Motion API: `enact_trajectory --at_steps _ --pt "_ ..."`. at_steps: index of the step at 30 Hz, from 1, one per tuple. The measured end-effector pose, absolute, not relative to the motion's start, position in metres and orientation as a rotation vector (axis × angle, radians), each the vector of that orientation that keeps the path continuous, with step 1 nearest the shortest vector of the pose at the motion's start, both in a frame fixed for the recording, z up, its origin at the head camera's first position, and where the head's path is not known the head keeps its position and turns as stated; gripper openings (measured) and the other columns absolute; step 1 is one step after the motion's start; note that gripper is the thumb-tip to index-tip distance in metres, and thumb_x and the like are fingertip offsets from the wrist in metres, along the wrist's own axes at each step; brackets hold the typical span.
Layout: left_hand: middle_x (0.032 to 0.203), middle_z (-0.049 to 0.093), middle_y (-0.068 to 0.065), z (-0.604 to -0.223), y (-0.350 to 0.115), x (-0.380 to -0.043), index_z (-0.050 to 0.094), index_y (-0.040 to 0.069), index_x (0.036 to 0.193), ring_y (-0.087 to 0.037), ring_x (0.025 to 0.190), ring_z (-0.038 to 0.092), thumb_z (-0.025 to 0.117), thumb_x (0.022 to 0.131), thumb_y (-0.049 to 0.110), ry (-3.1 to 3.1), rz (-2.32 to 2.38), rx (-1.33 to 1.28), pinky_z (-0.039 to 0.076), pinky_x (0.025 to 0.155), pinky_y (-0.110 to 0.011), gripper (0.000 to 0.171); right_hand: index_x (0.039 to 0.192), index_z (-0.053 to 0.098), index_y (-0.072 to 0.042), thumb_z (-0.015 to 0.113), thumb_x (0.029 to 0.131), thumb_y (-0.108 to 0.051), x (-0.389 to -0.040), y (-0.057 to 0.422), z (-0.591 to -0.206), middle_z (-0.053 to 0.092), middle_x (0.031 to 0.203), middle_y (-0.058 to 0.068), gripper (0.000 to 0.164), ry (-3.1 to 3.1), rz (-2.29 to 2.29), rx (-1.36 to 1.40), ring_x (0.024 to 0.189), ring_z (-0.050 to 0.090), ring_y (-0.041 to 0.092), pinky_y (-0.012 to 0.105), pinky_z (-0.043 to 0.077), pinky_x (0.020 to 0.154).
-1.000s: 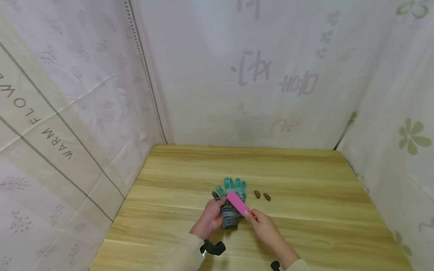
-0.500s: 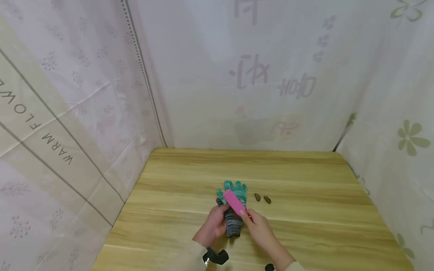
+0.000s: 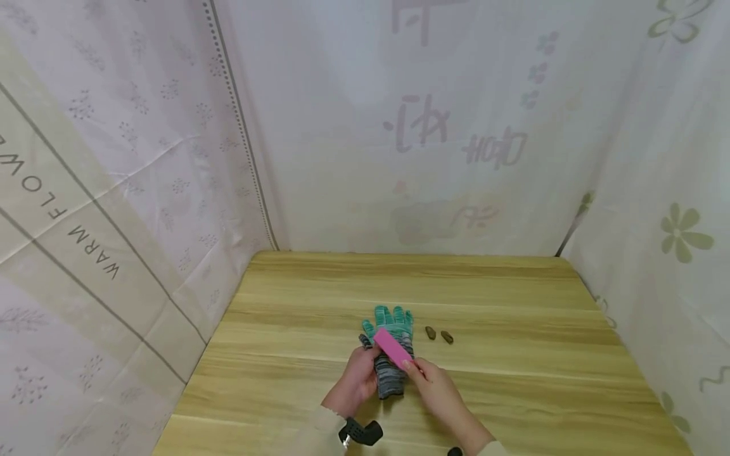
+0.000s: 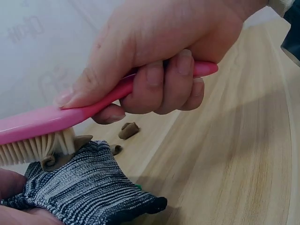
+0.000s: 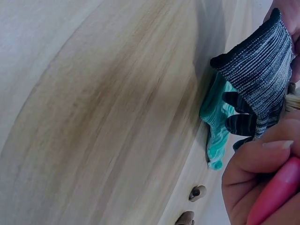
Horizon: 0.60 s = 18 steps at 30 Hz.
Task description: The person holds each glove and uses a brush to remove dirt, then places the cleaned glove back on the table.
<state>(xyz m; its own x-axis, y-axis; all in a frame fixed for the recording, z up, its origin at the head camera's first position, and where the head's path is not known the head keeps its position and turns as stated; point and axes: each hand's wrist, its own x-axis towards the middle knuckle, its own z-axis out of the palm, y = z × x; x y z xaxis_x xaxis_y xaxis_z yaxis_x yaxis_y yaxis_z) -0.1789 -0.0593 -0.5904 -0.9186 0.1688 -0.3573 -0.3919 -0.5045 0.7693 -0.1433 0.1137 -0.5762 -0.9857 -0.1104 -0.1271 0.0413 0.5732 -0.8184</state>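
My left hand (image 3: 358,375) holds a grey-and-black striped knit glove (image 4: 89,187), its thumb lying at the glove's side. My right hand (image 3: 440,391) has its fingers curled round the handle of a pink brush (image 3: 393,348). In the left wrist view the brush's pale bristles (image 4: 37,146) meet a curled brown clay-like piece (image 4: 58,161) on the striped glove. Below and beyond it, a green glove (image 3: 393,316) lies on the table; the striped one overlaps part of it. The brush head covers some of the striped glove in the head view.
Two small brown pieces, one nearer (image 3: 430,332) and one farther right (image 3: 447,337), lie on the wooden table (image 3: 513,392) to the right of the gloves. Patterned cloth (image 3: 342,126) hangs round the table's back and sides.
The striped glove and both hands have come slightly nearer the person. The brush has shifted a little left over the glove. The green glove and brown pieces stay put on the table.
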Motion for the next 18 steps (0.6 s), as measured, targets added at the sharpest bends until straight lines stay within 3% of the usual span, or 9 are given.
enact_trajectory --at_steps 5,12,18 --pt "0.104 0.063 -0.005 -0.590 -0.060 -0.179 0.038 -0.007 0.131 -0.010 0.092 0.066 0.037 0.110 0.015 1.336 2.450 -0.358 0.057 0.082 -0.027 0.031 0.086 0.063 -0.009 0.051 0.103 -0.052 -0.143 0.118 -0.578 0.042 0.065 -0.005 0.048 2.638 -1.367 -0.053 0.059 0.036 0.009 0.024 0.032 0.054" --pt "0.112 0.057 -0.007 -0.586 -0.062 -0.179 0.026 -0.008 0.139 -0.011 0.098 0.064 0.034 0.110 0.014 1.336 2.442 -0.412 0.056 0.088 -0.028 0.036 0.083 0.060 -0.007 0.051 0.104 -0.048 -0.142 0.123 -0.577 0.042 0.063 -0.004 0.047 2.607 -1.372 -0.004 0.055 0.034 0.010 0.024 0.029 0.051" --pt "0.115 0.057 -0.008 -0.584 -0.065 -0.179 0.025 -0.006 0.140 -0.013 0.100 0.063 0.034 0.111 0.015 1.309 2.453 -0.411 0.056 0.089 -0.030 0.037 0.083 0.060 -0.007 0.051 0.104 -0.050 -0.143 0.125 -0.577 0.042 0.062 -0.005 0.048 2.610 -1.371 -0.013 0.054 0.034 0.010 0.023 0.029 0.050"
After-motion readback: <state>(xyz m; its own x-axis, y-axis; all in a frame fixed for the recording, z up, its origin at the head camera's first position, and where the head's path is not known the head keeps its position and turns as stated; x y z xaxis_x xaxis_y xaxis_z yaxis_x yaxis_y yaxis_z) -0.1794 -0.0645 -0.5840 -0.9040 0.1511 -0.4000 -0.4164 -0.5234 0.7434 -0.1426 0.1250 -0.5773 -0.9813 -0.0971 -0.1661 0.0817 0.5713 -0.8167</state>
